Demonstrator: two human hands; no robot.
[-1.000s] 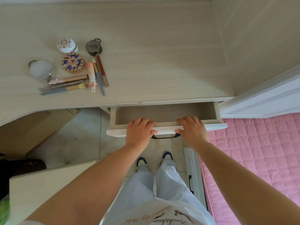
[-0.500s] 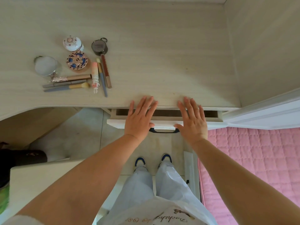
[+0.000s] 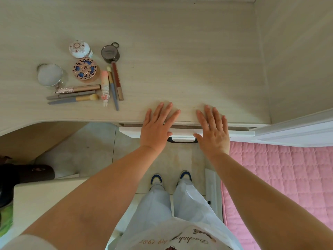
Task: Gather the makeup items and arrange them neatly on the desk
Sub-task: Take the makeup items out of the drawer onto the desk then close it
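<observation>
At the lower middle of the frame, both hands lie flat with straight, spread fingers, grasping nothing. The left hand [image 3: 158, 129] has its fingers [image 3: 168, 109] reaching over the front edge of the counter [image 3: 180, 51], its palm over the white drawer front [image 3: 129, 131]. The right hand [image 3: 213, 131] lies just beside it to the right in the same pose, fingers over the counter edge. Between the two thumbs shows the drawer's dark handle [image 3: 182, 140]. Only a narrow dark gap shows between drawer front and counter.

Toward the upper left of the frame, well apart from the hands, the makeup items sit grouped on the counter: a white patterned jar [image 3: 79, 49], a dark round compact [image 3: 110, 53] with a ring, a blue and rose-gold compact [image 3: 85, 69], and a round mirror [image 3: 49, 75] at the far left. Below them a rose-gold tube [image 3: 84, 88], a grey pencil [image 3: 71, 95] and a brush [image 3: 73, 100] lie side by side, crosswise. To their right a pink tube [image 3: 104, 83], a second brush [image 3: 113, 89] and a brown stick [image 3: 118, 81] lie lengthwise, close together.

At the lower right is a pink quilted bed [image 3: 279, 177].
</observation>
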